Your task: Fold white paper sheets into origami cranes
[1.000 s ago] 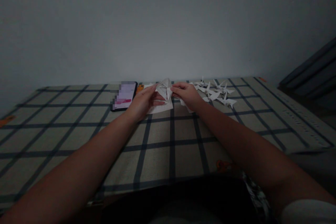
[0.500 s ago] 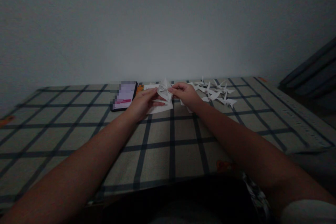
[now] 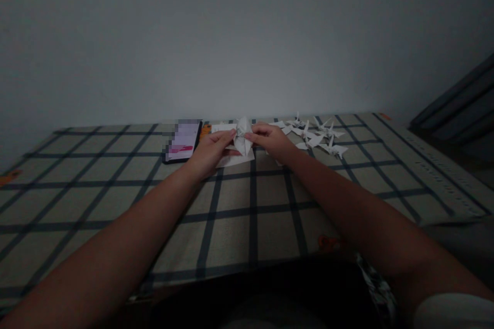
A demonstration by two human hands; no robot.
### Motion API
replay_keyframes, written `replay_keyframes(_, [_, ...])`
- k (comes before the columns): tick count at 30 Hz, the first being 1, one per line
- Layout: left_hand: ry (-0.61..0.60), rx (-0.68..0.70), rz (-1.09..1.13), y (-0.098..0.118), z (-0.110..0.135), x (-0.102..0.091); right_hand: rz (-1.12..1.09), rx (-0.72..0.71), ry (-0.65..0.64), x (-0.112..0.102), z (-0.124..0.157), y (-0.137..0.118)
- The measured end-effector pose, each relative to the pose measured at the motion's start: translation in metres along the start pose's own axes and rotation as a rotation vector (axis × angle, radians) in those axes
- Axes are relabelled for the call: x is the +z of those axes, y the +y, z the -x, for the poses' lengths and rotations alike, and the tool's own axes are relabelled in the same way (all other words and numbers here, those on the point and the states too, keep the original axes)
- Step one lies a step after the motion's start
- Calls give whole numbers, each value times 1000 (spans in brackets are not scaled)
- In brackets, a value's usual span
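Note:
Between my two hands is a folded piece of white paper (image 3: 243,136), its pointed end toward me and its upper part rounded. My left hand (image 3: 212,151) pinches its left side with thumb and fingers. On the right side, my right hand (image 3: 270,139) grips it, thumb in front and fingers bent behind. Under the hands lie flat white paper sheets (image 3: 235,161), partly covered. Several folded paper cranes (image 3: 314,140) sit in a loose group to the right of my right hand.
A phone (image 3: 181,141) with a lit, partly blurred screen lies left of my left hand. The checked cloth (image 3: 235,236) covers the table, which meets a plain wall (image 3: 247,36) at the back. Dark striped fabric (image 3: 459,97) hangs at the far right.
The folded paper has been turned or opened between my fingers: its point now faces down toward me and its face looks fuller. Both hands stay in nearly the same place.

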State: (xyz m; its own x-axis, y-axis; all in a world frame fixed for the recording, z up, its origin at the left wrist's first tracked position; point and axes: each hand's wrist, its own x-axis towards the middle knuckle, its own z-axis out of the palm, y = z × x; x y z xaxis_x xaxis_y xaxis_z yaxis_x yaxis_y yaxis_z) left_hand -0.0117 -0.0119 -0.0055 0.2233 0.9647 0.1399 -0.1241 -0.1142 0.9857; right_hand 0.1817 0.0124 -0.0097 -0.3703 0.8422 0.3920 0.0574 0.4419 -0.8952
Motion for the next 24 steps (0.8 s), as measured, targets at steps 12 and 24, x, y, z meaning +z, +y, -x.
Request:
replay_keyframes(12, [98,91,-245,2,4,1,63,26,18,1,2,-5])
replay_keyframes(24, [232,49,-196,-3,-4,-4,-83,145,15,6,-3,10])
